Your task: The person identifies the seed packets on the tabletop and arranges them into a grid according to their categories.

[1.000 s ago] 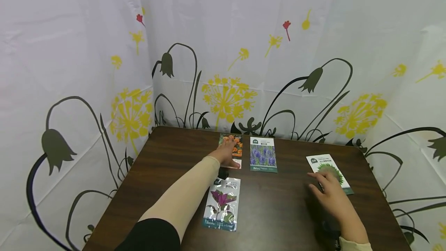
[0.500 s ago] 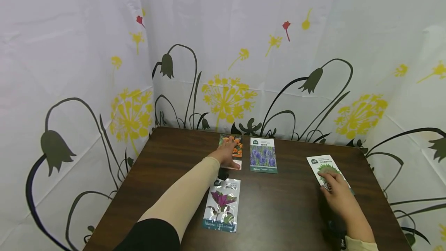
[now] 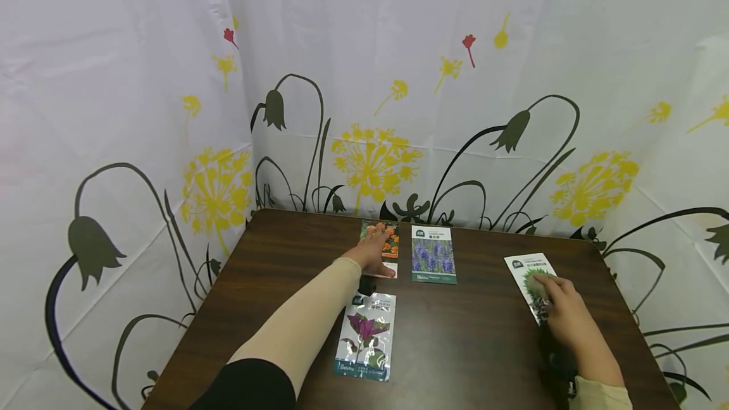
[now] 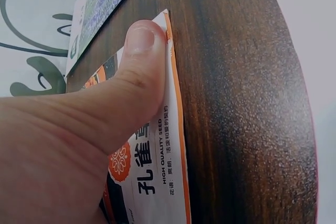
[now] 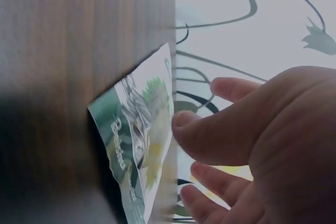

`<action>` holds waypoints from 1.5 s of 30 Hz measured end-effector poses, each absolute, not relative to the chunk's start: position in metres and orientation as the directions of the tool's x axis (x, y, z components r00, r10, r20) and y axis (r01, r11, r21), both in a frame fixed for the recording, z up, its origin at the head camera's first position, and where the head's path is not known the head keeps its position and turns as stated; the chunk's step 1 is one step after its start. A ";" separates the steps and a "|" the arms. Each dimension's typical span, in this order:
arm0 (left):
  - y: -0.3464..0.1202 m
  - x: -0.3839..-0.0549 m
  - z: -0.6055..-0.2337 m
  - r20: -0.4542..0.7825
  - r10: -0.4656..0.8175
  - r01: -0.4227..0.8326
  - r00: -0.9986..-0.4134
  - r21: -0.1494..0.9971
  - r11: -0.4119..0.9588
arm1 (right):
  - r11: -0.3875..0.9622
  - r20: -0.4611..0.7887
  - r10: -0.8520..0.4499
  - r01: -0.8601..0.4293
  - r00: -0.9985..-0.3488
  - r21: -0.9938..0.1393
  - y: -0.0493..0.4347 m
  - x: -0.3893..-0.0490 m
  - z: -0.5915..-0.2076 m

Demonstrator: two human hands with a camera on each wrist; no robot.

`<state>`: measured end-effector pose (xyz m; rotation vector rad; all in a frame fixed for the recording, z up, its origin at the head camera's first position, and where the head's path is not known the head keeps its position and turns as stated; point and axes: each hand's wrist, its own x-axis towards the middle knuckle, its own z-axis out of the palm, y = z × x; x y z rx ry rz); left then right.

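Note:
In the head view my left hand [image 3: 371, 253] lies with extended fingers over a seed packet with orange flowers [image 3: 392, 247] near the table's back edge. The left wrist view has the thumb [image 4: 142, 61] pressing on that packet's white end. At the right, my right hand [image 3: 569, 315] reaches over a seed packet with a green spiky plant [image 3: 523, 271]. Its fingers look loosely spread in the right wrist view, the thumb [image 5: 215, 135] close to the packet's surface; contact is hard to tell. The packet's lower part is hidden by the hand in the head view.
A seed packet with purple-blue flower spikes [image 3: 434, 255] lies right of the left hand. A silvery packet with a magenta flower [image 3: 366, 337] lies nearer, beside the left forearm. Behind the dark wooden table [image 3: 455, 347] hangs a flower-printed white curtain [image 3: 364, 49].
My right hand has moved right and slightly down, its fingertips coming over the green-plant packet. The left hand stays on the orange-flower packet.

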<state>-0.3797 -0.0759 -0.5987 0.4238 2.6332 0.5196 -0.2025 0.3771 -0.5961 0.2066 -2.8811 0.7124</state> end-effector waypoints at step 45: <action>-0.080 -0.364 -0.582 -0.332 0.385 0.217 -0.861 0.443 0.870 | 0.868 -0.183 -0.131 -0.024 -0.974 -0.496 0.378 -0.236 -0.603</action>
